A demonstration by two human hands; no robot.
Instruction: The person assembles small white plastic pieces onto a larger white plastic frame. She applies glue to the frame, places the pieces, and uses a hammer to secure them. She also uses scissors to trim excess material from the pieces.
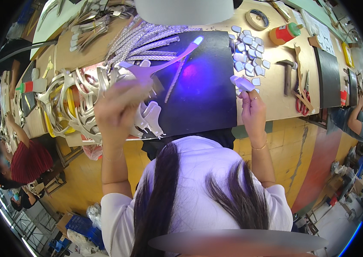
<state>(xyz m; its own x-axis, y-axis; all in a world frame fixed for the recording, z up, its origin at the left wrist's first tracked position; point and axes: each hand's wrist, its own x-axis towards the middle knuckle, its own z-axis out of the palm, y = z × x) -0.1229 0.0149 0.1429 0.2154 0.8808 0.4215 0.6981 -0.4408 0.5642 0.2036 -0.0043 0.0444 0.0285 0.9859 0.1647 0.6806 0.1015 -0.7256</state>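
My left hand (121,107), smeared by motion, is closed on a pale leather-like strap piece (164,65) above the black mat (207,100). One long arm of the piece reaches up to the right, its tip lit blue. My right hand (253,109) pinches a small white tab piece (242,83) between thumb and fingers by the mat's right edge. Whether it is one tab or a few together, I cannot tell. Under and beside my left hand lies a pile of pale cut strap pieces (67,100). A thin braided cord (173,81) rests on the mat.
Braided straps (147,40) are heaped at the back. Loose rounded tabs (248,47) lie right of the mat, near a tape roll (257,19), a red bottle with green cap (285,34), a hammer (287,77) and red-handled scissors (305,100). Other people work at both sides.
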